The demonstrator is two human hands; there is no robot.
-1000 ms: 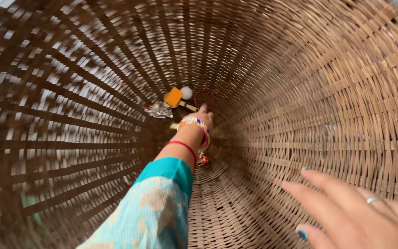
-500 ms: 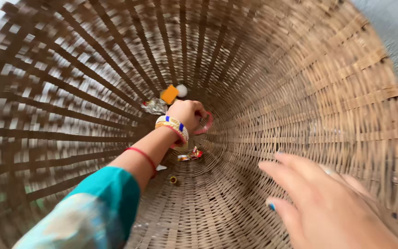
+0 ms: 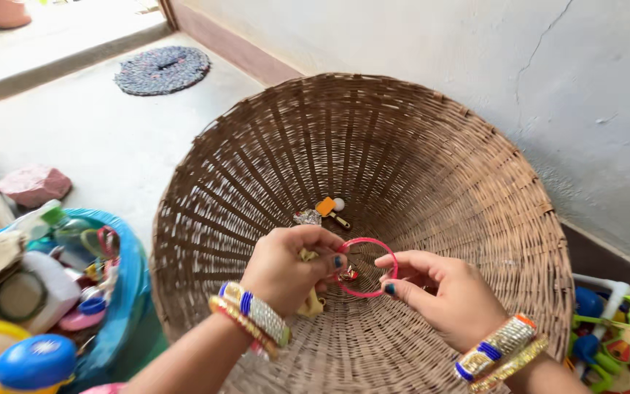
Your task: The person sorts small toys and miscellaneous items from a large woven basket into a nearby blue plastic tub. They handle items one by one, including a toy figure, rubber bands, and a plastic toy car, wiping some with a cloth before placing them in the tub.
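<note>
Over the mouth of a deep woven cane basket (image 3: 475,168), both my hands hold a thin pink bangle (image 3: 365,267). My left hand (image 3: 289,266) pinches its left side with thumb and fingers. On the opposite side, my right hand (image 3: 435,288) grips it between thumb and forefinger. Both wrists wear stacked gold, white and blue bangles. At the basket's bottom lie an orange block (image 3: 325,206), a small white ball (image 3: 338,204), a crumpled silver wrapper (image 3: 306,217) and a small red trinket (image 3: 347,275) seen through the bangle.
A blue tub (image 3: 129,292) heaped with plastic toys and containers stands at the left. More coloured toys (image 3: 621,328) lie at the lower right by the grey wall. A round woven mat (image 3: 162,69) and a pink stone (image 3: 34,184) sit on the concrete floor.
My left hand has come up out of the basket's depth with the pink bangle. My right hand left the basket wall and took hold of the bangle. The view has pulled back above the basket.
</note>
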